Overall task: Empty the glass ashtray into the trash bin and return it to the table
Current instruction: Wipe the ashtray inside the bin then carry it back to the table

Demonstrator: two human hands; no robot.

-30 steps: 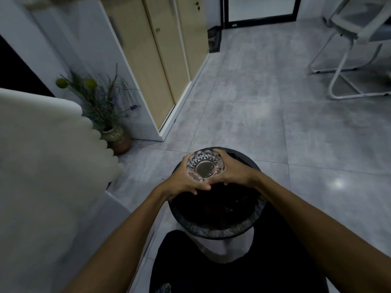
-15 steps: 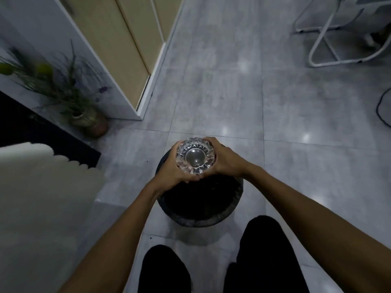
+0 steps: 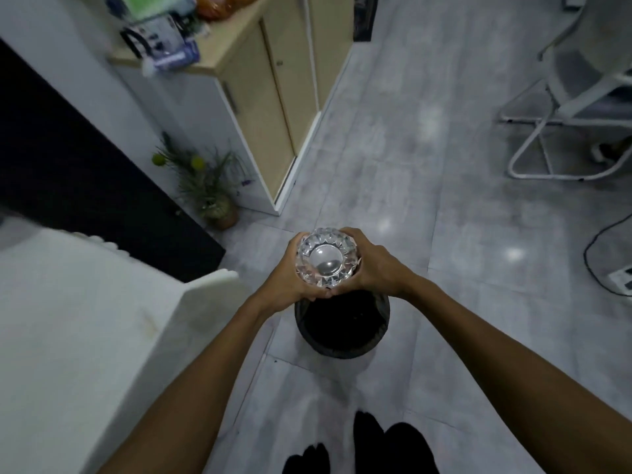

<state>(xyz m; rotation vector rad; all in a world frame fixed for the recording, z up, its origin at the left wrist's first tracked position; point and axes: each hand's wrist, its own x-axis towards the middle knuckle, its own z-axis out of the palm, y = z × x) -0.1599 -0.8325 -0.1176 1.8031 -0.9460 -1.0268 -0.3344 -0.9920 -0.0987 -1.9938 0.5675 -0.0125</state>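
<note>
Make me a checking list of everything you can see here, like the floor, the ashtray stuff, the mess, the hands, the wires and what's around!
Surface: grey tiled floor, shiny spots; white table at left, bare where visible.
Job's things: glass ashtray held above the black trash bin; cannot tell if it holds ash.
Clutter: bags and boxes atop the wooden cabinet.
Hands: left hand and right hand both grip the ashtray's sides.
Cables: black cable running to a white power strip.
Surroundings: potted plant, white chair, dark wall panel.
</note>
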